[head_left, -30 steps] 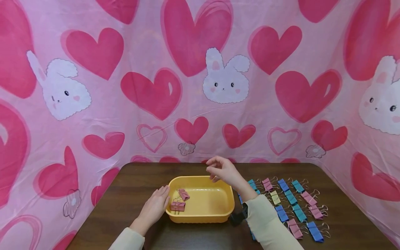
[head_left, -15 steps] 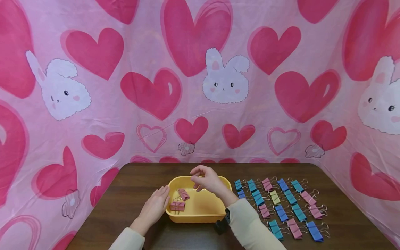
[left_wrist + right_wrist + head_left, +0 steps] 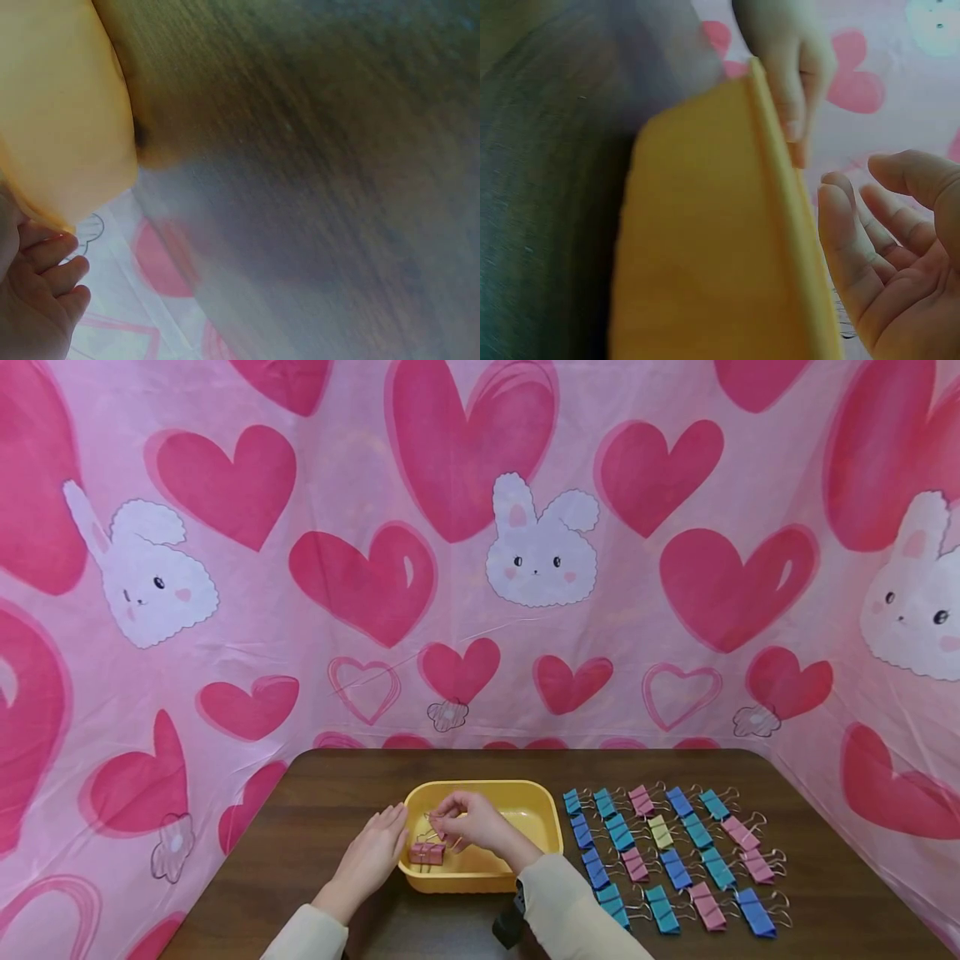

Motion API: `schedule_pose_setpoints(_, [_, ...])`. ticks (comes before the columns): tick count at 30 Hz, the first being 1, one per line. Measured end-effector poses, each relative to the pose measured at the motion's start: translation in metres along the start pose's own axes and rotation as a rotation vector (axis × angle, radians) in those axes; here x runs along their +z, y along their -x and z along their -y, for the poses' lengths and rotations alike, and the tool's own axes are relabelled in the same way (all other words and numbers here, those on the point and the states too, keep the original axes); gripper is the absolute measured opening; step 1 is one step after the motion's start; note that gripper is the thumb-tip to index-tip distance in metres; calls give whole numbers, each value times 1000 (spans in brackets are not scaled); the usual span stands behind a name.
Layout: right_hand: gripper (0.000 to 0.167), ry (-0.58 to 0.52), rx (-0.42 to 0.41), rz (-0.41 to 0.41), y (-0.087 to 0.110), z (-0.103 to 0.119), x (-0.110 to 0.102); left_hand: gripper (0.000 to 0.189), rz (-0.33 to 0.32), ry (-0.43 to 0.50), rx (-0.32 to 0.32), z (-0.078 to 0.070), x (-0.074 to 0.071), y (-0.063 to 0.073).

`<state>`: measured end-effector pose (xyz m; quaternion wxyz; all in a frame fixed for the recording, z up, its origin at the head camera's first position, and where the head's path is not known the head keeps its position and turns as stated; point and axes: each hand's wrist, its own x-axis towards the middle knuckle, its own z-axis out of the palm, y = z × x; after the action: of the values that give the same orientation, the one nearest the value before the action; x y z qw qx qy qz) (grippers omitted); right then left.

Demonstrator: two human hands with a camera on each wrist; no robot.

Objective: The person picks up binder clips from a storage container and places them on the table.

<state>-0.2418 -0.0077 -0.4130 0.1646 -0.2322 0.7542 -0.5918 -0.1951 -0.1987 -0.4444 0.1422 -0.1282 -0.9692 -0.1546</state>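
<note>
A yellow plastic tray [image 3: 480, 885] stands on the table. Inside it, toward the left, lies a pink binder clip [image 3: 427, 855]; a second pink binder clip [image 3: 436, 827] just behind is partly covered by my right fingertips. My right hand [image 3: 477, 823] reaches down into the tray over that clip. In the right wrist view, the thumb and forefinger of my right hand [image 3: 904, 274] are spread apart, with nothing showing between them. My left hand [image 3: 371, 850] rests along the tray's left side, fingers straight; the left wrist view shows its fingertips [image 3: 66, 246] at the rim.
Right of the tray, binder clips lie in rows: teal [image 3: 662, 910], blue [image 3: 755, 913], pink [image 3: 707, 907] and one yellow [image 3: 660, 832]. Pink cloth [image 3: 480, 618] with hearts and rabbits hangs behind the dark wooden table [image 3: 330, 793].
My right hand has moved left and down, from above the tray's right back edge to the pink clip inside. More clips on the right are uncovered. My left hand stays put.
</note>
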Motion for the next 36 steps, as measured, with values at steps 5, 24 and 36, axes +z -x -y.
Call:
schedule_pose_setpoints(5, [18, -8, 50, 35, 0, -9, 10, 41, 12, 4, -8, 0, 0, 0])
schedule_pose_setpoints(24, [16, -115, 110, 93, -5, -21, 30, 39, -24, -12, 22, 0, 0, 1])
schedule_pose_setpoints(36, [25, -33, 92, 35, -4, -23, 29, 39, -25, -21, 27, 1, 2, 0])
